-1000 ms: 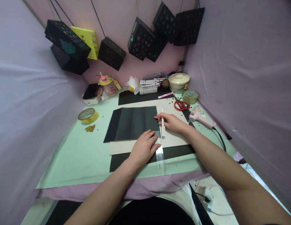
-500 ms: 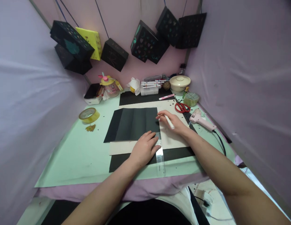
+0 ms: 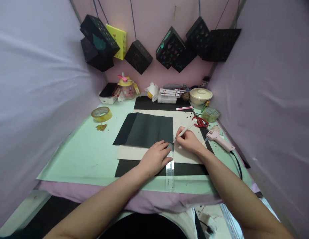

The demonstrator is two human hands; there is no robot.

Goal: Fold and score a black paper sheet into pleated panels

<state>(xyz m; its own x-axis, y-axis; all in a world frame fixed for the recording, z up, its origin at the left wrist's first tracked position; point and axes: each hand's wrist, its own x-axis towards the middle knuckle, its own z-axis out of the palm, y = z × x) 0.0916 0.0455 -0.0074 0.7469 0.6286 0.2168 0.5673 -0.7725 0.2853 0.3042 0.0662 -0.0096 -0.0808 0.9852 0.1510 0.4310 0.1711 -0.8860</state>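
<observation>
A creased sheet of black card [image 3: 149,127] lies on a white board, its left part folded at an angle. My left hand [image 3: 154,157] rests flat with fingers stretched over the card's near edge and the upper end of a clear ruler [image 3: 170,176]. The ruler runs from the card's near right corner toward the table's front edge. Pinched in my right hand [image 3: 188,141] is a white pen [image 3: 186,128], slanting up to the right. Its tip is down by the card's near right corner, close to the ruler; whether it touches is hard to tell.
Under the work lie the white board [image 3: 132,152] and black sheets [image 3: 144,168]. Red-handled scissors [image 3: 201,121], a pink glue gun [image 3: 220,139] and its cord sit at right. A tape roll [image 3: 101,114] is at left. Black paper boxes [image 3: 139,56] hang behind.
My right hand has lowered the pen to the card's near right corner, and the pen has swung from pointing up-left to tip-down. The left hand stays on the ruler; the view has shifted.
</observation>
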